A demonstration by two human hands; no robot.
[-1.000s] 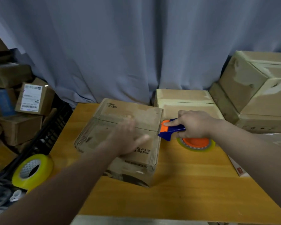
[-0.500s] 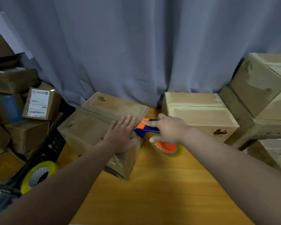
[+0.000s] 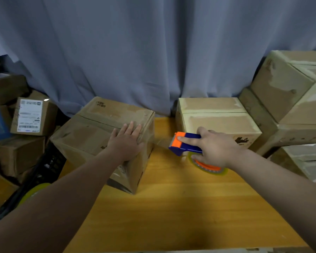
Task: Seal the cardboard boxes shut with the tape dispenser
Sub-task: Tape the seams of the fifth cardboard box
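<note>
- Brown cardboard box (image 3: 91, 136) with its flaps closed sits at the back left of the yellow wooden tabletop (image 3: 171, 216), turned at an angle so that one corner faces the camera.
- The left hand (image 3: 125, 143) lies flat on the box's top near its right edge. Its fingers (image 3: 130, 127) are straight, slightly spread and grasp nothing.
- The right hand (image 3: 213, 148) is clenched round the handle of the blue and orange plastic tape dispenser (image 3: 181, 149), with the index finger (image 3: 188, 140) stretched along its top onto the orange head.
- The dispenser is held just right of the box, apart from it, with its orange head pointing at the box's right side.
- The dispenser's tape roll (image 3: 210, 168), yellowish with an orange core, shows below the right hand, close to the tabletop.
- A faint, blurred strip between the orange head and the box may be clear tape, but the view is too soft to be sure.
- A pale taped cardboard box (image 3: 217, 114) stands at the back of the tabletop, behind the right hand.
- More taped cartons (image 3: 290, 92) are stacked at the right.
- A grey-blue curtain (image 3: 153, 52) hangs behind everything.
- At the left lies a pile of boxes, one of them bearing a white shipping label (image 3: 28, 115). A loose yellow tape roll (image 3: 35, 190) lies below them.
</note>
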